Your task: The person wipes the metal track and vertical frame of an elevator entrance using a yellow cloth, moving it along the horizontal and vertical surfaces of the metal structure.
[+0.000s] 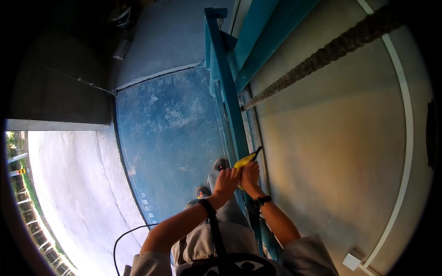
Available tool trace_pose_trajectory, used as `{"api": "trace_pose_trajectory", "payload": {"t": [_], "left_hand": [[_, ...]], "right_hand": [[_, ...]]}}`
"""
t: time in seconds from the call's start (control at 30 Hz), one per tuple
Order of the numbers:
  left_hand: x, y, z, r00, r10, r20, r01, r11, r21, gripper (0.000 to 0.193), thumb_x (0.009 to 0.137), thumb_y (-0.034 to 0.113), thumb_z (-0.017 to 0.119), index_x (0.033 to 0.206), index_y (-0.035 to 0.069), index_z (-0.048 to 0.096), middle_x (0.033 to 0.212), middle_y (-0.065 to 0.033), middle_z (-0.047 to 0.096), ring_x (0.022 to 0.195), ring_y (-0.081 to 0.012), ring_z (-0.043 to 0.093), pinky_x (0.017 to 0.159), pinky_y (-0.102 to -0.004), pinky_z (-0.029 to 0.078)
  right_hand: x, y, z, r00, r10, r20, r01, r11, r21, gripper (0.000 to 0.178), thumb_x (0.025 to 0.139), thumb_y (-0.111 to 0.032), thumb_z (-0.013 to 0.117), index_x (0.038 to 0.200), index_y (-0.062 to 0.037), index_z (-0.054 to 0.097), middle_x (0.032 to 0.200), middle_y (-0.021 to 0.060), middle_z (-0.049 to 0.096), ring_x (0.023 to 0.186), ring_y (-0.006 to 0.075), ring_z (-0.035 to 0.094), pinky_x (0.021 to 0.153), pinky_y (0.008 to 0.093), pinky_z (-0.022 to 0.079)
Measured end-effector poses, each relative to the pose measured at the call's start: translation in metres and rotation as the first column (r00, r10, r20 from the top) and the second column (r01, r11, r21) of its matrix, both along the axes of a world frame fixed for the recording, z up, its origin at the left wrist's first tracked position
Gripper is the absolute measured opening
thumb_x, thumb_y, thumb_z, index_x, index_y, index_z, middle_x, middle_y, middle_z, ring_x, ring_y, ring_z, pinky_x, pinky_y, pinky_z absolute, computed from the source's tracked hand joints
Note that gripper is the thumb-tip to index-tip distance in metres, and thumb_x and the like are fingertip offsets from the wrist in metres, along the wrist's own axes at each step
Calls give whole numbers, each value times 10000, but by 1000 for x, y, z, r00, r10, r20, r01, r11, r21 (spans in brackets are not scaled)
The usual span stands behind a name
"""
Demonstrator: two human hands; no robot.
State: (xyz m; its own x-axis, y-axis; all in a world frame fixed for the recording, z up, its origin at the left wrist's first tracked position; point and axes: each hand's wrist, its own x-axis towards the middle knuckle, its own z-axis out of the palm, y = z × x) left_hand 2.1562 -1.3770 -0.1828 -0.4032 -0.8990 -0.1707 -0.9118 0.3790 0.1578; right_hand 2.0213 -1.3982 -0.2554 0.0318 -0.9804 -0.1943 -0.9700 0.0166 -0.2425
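Note:
A yellow banana (pixel 244 161) with a dark, pointed stem tilts up to the right in front of me, beside a blue metal rail (pixel 229 94). My right hand (pixel 250 176) is closed around its lower part, and a dark watch sits on that wrist. On the near left side, the fingers of my left hand (pixel 226 183) are bent and pressed together against the banana. Both hands meet around it, so its lower end is mostly hidden. A black strap (pixel 214 225) passes by my left wrist down to a dark bag (pixel 225 267) at my waist.
A blue-painted floor (pixel 168 119) lies under my shoes. Thick rope-wrapped bar (pixel 313 60) slants in front of the beige wall (pixel 336 133) at right. A black cable (pixel 120 237) curves at lower left. A white box (pixel 352 261) sits low on the wall.

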Motion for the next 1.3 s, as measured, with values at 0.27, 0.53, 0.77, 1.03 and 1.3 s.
{"api": "trace_pose_trajectory", "payload": {"t": [0.27, 0.53, 0.77, 1.03, 1.3], "left_hand": [[41, -115, -16, 968, 251, 19, -252, 962, 101, 655, 900, 134, 507, 1513, 222, 291, 962, -108, 638, 858, -272, 632, 772, -396, 451], [53, -142, 0, 995, 85, -44, -64, 935, 349, 673, 903, 179, 552, 1508, 147, 259, 920, -118, 685, 818, -272, 682, 745, -407, 472], [161, -149, -50, 873, 15, -488, 318, 740, 593, 301, 922, 203, 455, 1150, 88, 614, 1014, -192, 675, 936, -394, 645, 840, -501, 499], [517, -26, -254, 870, 232, 435, -492, 460, 739, 416, 842, 324, 551, 1111, 27, 664, 1187, -247, 629, 1137, -405, 594, 961, -498, 480], [505, -44, -198, 971, 221, 91, -159, 314, 936, 220, 868, 151, 506, 818, 2, 660, 708, -122, 682, 615, -235, 681, 575, -359, 562]], "right_hand": [[67, -148, 10, 999, -37, -38, 38, 998, 49, 726, 689, -394, 838, 1084, 49, 420, 1063, 209, 512, 1011, 364, 562, 844, 456, 494], [69, -145, 27, 974, -192, 120, 188, 981, 40, 740, 741, -317, 765, 1264, 22, 366, 1131, 233, 512, 1045, 421, 541, 858, 501, 470], [55, 7, 60, 960, -250, -126, 237, 965, -111, 842, 772, -152, 734, 1489, -114, 293, 1353, 187, 435, 1187, 380, 486, 974, 461, 418], [37, 281, 58, 465, -881, -83, 872, 440, 214, 611, 776, 18, 548, 1368, -48, 415, 1284, 297, 511, 1214, 444, 498, 977, 494, 438], [98, 349, 44, 101, -994, -32, 924, 82, 373, 337, 792, -157, 616, 1095, -11, 596, 1026, 244, 669, 986, 414, 645, 847, 483, 517]]}}
